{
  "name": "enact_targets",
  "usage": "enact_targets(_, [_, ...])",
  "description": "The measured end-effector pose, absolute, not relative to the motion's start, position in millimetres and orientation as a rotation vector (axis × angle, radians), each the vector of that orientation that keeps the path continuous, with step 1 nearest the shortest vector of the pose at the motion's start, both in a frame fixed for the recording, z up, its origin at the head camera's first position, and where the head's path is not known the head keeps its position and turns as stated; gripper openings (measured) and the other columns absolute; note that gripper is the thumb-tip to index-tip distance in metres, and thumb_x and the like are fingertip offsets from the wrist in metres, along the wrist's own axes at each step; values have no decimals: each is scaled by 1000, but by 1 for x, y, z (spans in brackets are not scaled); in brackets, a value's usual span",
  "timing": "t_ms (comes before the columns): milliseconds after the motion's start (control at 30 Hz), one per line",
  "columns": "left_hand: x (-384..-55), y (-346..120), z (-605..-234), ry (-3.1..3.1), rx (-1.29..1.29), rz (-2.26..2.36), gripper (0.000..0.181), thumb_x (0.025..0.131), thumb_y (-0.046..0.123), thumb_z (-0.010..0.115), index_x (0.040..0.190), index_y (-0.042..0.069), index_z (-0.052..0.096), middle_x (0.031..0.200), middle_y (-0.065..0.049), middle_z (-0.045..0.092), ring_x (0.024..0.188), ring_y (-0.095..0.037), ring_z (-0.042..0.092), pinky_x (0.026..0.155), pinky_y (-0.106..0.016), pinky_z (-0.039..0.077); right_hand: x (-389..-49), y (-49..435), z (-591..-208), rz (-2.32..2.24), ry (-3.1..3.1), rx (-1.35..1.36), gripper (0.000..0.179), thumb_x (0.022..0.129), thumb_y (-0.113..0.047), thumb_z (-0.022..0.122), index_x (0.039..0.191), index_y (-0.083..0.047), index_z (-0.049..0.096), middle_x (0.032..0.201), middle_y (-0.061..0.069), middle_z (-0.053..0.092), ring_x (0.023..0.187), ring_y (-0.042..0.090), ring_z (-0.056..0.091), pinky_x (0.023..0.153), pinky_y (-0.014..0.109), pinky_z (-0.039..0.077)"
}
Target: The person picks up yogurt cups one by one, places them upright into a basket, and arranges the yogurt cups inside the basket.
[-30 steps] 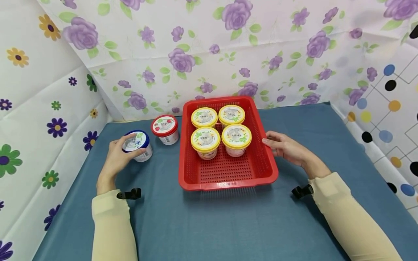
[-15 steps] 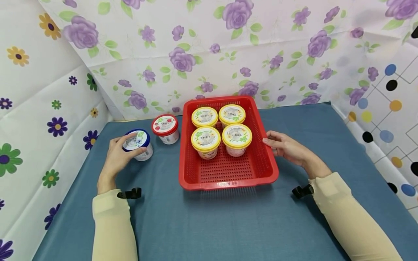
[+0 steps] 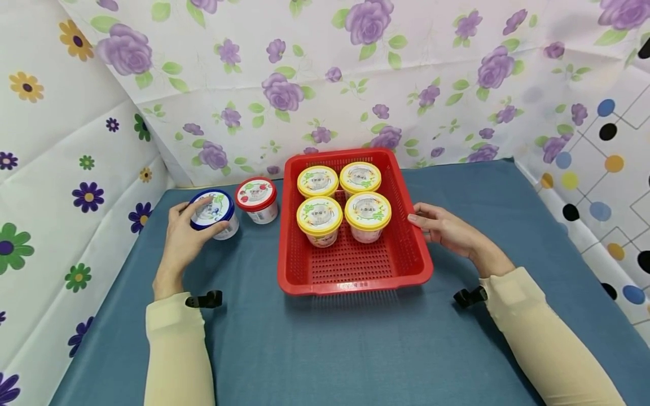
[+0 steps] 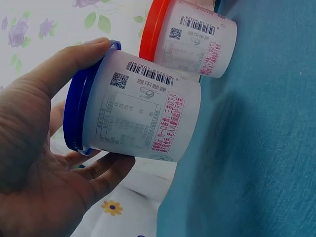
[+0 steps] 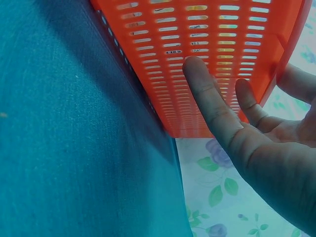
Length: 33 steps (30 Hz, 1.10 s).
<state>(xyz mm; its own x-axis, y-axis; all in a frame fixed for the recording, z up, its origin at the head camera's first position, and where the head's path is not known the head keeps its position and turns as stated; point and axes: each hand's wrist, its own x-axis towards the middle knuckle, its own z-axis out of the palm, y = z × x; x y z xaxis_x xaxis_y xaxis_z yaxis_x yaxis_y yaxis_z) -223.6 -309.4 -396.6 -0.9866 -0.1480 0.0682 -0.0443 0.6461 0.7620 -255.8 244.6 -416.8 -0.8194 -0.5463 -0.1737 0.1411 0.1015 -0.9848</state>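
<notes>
My left hand (image 3: 183, 239) grips a white tub with a blue lid (image 3: 210, 207), thumb and fingers spread around the lid. In the left wrist view, the tub's printed side with a barcode faces the camera. Right beside it stands a tub with a red lid (image 3: 255, 193). A red perforated basket (image 3: 350, 287) bears several yellow-lidded tubs (image 3: 320, 215) in its back and middle part. At the basket's right side is my right hand (image 3: 447, 230); its fairly straight fingers (image 5: 210, 98) rest against the outer wall and rim.
A blue cloth (image 3: 350, 349) covers the table. Behind it hangs a sheet with purple roses (image 3: 284, 93). Patterned sheets also close off the left and right sides. A black strap (image 3: 204, 299) sits on each wrist.
My left hand has pushed the blue-lidded tub slightly toward the back, closer alongside the red-lidded one. The right hand and the basket have stayed in place.
</notes>
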Motion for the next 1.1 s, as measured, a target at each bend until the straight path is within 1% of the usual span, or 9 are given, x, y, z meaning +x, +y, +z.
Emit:
enact_targets(267, [-223,-306,-392,-2729,133,-1265,82,91,52,78,160,23,43,165,-27,13,143,-54,23,112,-77,29,-258,244,-419,-1774,1866,-407,31,110,-22,52,128,3,47,117,14,63,99,24,74,90,44,61])
enact_targets(533, [-218,-299,-380,-2690,75,-1233,78,92,45,79,159,20,46,162,-28,18,142,-52,26,110,-75,33,-258,244,-419,-1772,1866,-411,33,110,-23,52,130,3,46,117,15,63,99,25,74,90,44,61])
enact_targets(867, [-216,-296,-362,-2681,38,-1245,75,94,44,77,158,23,46,165,-25,15,144,-54,24,110,-73,36,-258,246,-418,-1776,1865,-414,31,110,-22,53,127,3,47,116,15,63,97,25,74,89,44,62])
enact_targets(1100, [-213,-296,-359,-2687,50,-1245,75,94,45,76,159,24,45,165,-24,14,145,-55,23,110,-73,36,-258,246,-419,-1780,1864,-417,30,110,-21,52,128,3,47,115,15,63,97,25,74,89,43,62])
